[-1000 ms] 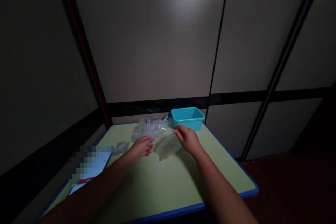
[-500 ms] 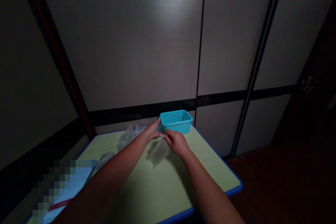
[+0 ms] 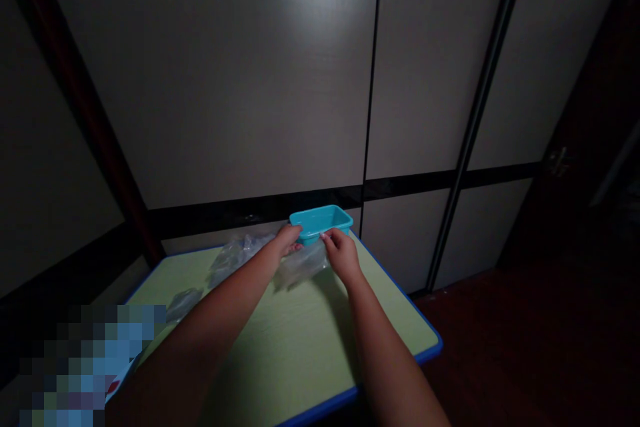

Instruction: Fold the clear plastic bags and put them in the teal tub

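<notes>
A clear plastic bag (image 3: 303, 265) hangs between my two hands above the table, slightly blurred. My right hand (image 3: 343, 253) pinches its upper right edge between thumb and fingers. At the bag's left end, my left hand (image 3: 288, 239) is closed on it, fingers curled and partly hidden. Just behind both hands stands a turquoise plastic basket (image 3: 330, 215), its front wall partly covered by them. More crumpled clear plastic bags (image 3: 227, 260) lie to the left of my left hand.
The pale green table (image 3: 280, 353) has a blue edge. Another small clear bag (image 3: 184, 303) lies beside my left forearm. At the lower left is a pixelated blue-and-white item (image 3: 120, 373). Tall cabinet panels (image 3: 250, 93) rise right behind the table.
My right hand has moved up and away from my left, so the bag is stretched wider between them. The whole view has shifted slightly, moving the scene left.
</notes>
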A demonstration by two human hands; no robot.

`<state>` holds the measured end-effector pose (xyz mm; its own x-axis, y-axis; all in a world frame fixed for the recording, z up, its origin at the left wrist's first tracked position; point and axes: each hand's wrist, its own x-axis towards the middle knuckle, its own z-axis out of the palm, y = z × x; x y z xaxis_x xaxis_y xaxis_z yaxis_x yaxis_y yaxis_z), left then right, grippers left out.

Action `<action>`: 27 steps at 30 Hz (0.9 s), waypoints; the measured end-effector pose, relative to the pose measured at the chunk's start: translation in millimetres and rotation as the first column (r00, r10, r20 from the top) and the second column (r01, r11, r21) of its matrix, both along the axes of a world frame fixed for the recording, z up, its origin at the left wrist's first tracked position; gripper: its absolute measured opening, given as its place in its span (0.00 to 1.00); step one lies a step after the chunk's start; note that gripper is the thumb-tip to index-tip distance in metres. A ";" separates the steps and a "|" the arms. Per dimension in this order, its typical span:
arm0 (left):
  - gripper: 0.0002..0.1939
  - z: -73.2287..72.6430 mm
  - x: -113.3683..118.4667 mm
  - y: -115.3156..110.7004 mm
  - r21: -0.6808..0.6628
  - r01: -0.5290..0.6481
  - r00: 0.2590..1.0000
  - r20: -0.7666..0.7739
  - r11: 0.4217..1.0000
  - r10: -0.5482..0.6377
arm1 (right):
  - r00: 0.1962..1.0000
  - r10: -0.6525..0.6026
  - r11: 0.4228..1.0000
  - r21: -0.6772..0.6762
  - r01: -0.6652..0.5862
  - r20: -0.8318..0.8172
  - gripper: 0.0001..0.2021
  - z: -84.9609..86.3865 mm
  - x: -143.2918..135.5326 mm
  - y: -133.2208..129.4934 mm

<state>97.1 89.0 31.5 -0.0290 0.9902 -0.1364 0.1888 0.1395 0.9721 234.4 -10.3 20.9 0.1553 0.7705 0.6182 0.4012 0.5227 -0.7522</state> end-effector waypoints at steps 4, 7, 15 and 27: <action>0.10 -0.3 -3.6 -9.3 0.035 -0.037 0.999 0.023 0.999 0.036 | 0.969 0.014 1.000 -0.004 -0.016 -0.247 0.15 -2.1 10.1 8.7; 0.08 -2.6 -7.5 -23.3 0.073 -0.061 0.997 0.060 0.995 0.057 | 0.924 -0.026 0.999 -0.030 0.016 -0.382 0.16 -4.6 19.4 14.2; 0.13 -5.8 -26.8 -71.3 0.099 -0.110 0.994 0.013 0.989 0.109 | 0.875 -0.083 0.995 0.008 0.099 -0.477 0.17 -7.0 28.9 18.4; 0.18 -10.3 -63.3 -165.2 0.178 -0.116 0.992 -0.020 0.977 0.121 | 0.953 -0.103 0.987 0.090 0.134 -0.286 0.15 22.7 16.2 -19.5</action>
<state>33.8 -76.2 21.2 -0.1488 0.9880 0.0426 0.2110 -0.0104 0.9774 250.5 -29.8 43.6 0.4198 0.6676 0.6149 0.2468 0.5680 -0.7852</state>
